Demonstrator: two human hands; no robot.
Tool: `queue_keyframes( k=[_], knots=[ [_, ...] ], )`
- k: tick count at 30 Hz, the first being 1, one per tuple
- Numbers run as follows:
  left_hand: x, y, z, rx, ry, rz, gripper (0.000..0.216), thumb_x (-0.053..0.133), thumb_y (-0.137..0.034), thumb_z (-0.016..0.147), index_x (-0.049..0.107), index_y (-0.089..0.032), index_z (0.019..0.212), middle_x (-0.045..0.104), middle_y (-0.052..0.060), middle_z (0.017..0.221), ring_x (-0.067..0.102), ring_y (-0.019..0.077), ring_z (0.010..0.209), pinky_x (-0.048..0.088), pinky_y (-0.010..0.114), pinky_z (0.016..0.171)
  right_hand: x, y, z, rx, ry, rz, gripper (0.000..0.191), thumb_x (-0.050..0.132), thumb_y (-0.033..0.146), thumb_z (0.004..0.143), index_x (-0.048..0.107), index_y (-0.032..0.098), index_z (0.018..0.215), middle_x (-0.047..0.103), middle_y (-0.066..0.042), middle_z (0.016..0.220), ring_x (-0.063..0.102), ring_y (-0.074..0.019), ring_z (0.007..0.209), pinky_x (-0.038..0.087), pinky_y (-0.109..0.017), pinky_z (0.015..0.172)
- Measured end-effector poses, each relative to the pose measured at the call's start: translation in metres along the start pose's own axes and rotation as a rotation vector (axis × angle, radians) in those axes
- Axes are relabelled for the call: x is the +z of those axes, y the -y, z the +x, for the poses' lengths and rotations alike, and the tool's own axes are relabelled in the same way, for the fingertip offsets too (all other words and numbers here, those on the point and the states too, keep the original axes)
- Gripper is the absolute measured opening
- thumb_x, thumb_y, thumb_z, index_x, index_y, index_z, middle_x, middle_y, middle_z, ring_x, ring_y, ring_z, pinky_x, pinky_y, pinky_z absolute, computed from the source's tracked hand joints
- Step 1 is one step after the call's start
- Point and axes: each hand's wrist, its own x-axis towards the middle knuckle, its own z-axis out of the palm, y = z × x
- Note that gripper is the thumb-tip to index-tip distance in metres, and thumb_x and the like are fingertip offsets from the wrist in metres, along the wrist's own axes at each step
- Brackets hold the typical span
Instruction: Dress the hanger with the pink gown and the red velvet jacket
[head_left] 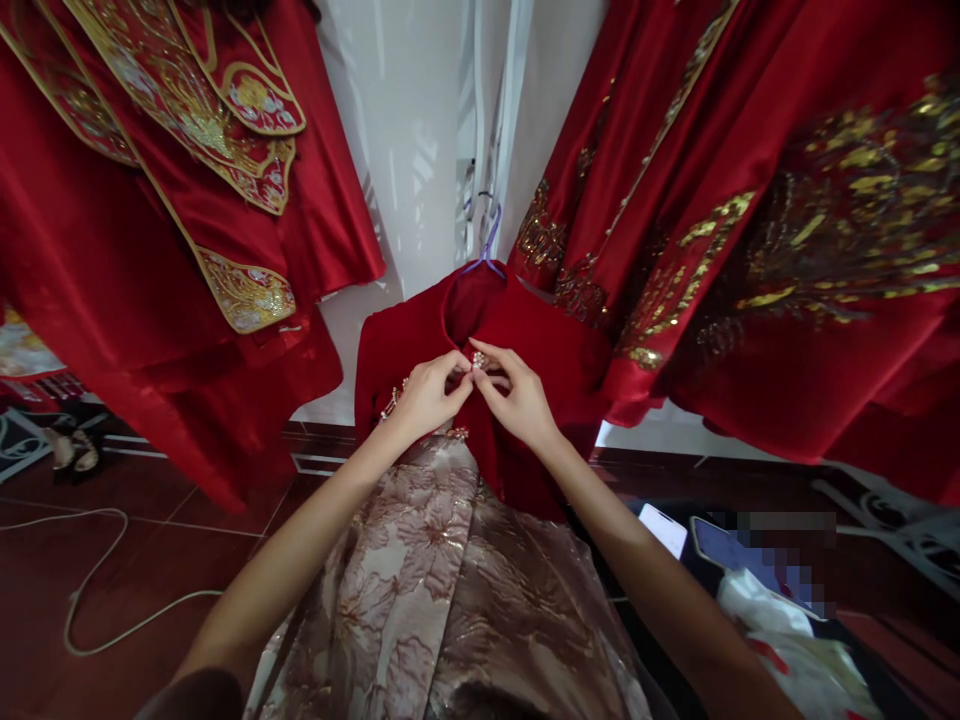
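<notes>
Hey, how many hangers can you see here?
1: a purple hanger at the neck of the red jacket, above the left hand and right hand. Others may be hidden or out of view above the embroidered red garments.

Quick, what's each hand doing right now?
Left hand: closed, pinching the red cloth jacket front.
Right hand: closed, pinching the small pearly gold ornament.

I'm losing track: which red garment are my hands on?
The central red jacket on the purple hanger; the other red garments hang left and right, untouched.
</notes>
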Motion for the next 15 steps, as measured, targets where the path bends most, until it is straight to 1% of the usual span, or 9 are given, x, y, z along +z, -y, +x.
queue_keyframes(
  k=[2,3,5,7,10,12,14,15],
  knots=[
    [0.008,0.004,-0.006,-0.103,-0.046,-0.154,0.014,0.049,-0.027,0.086,0.058,-0.018,0.093,0.066,0.004,0.092,0.062,0.0124,0.081,0.050,0.022,0.071,0.007,-0.003,-0.011,0.033,-0.050,-0.017,0.052,0.056,0.025,0.080,0.042,0.025,0.130,0.054,-0.007,0.109,0.058,-0.0165,0.093,0.054,-0.033,0.080],
    [0.012,0.007,-0.009,-0.150,-0.060,-0.234,0.017,0.048,-0.028,0.087,0.059,-0.018,0.096,0.066,0.005,0.096,0.063,0.0128,0.084,0.051,0.023,0.072,0.009,-0.005,-0.018,0.067,-0.065,-0.019,0.057,0.057,0.023,0.078,0.036,0.025,0.131,0.053,-0.008,0.109,0.058,-0.0165,0.091,0.054,-0.031,0.076],
    [0.017,0.010,-0.015,-0.231,-0.067,-0.386,0.023,0.045,-0.032,0.089,0.060,-0.018,0.099,0.065,0.007,0.103,0.063,0.0136,0.089,0.052,0.025,0.075,0.011,-0.010,-0.033,0.165,-0.062,-0.006,0.061,0.059,0.021,0.073,0.031,0.024,0.128,0.055,-0.006,0.102,0.059,-0.0156,0.081,0.052,-0.028,0.064],
    [0.019,0.011,-0.021,-0.305,-0.055,-0.510,0.028,0.043,-0.036,0.090,0.061,-0.018,0.101,0.065,0.008,0.105,0.063,0.0137,0.087,0.053,0.026,0.074,0.008,-0.012,-0.044,0.274,-0.029,0.053,0.055,0.058,0.021,0.071,0.032,0.024,0.120,0.056,-0.001,0.088,0.057,-0.0137,0.070,0.048,-0.026,0.057],
    [0.019,0.007,-0.029,-0.398,-0.016,-0.643,0.038,0.040,-0.045,0.090,0.060,-0.018,0.106,0.064,0.010,0.105,0.064,0.0134,0.082,0.054,0.027,0.073,-0.004,-0.007,-0.050,0.394,0.036,0.221,0.037,0.054,0.023,0.072,0.039,0.024,0.106,0.053,0.004,0.073,0.054,-0.0108,0.060,0.046,-0.023,0.055],
    [0.020,0.002,-0.035,-0.441,0.031,-0.688,0.045,0.036,-0.050,0.091,0.062,-0.018,0.107,0.065,0.011,0.104,0.064,0.0156,0.085,0.054,0.029,0.074,-0.012,0.001,-0.049,0.434,0.058,0.333,0.031,0.053,0.022,0.073,0.042,0.025,0.103,0.053,0.005,0.072,0.054,-0.0098,0.060,0.046,-0.022,0.057],
    [0.020,-0.005,-0.043,-0.474,0.083,-0.683,0.050,0.030,-0.053,0.091,0.065,-0.019,0.102,0.068,0.010,0.097,0.064,0.0179,0.089,0.054,0.030,0.074,-0.018,0.008,-0.047,0.431,0.075,0.392,0.033,0.055,0.022,0.073,0.044,0.025,0.104,0.056,0.004,0.075,0.056,-0.0104,0.065,0.048,-0.023,0.060],
    [0.021,-0.007,-0.048,-0.477,0.108,-0.664,0.050,0.031,-0.054,0.091,0.067,-0.019,0.099,0.069,0.009,0.094,0.064,0.0186,0.090,0.054,0.031,0.074,-0.019,0.011,-0.047,0.411,0.083,0.389,0.034,0.057,0.023,0.074,0.044,0.026,0.105,0.058,0.002,0.080,0.058,-0.0113,0.070,0.049,-0.024,0.063]
  ],
)
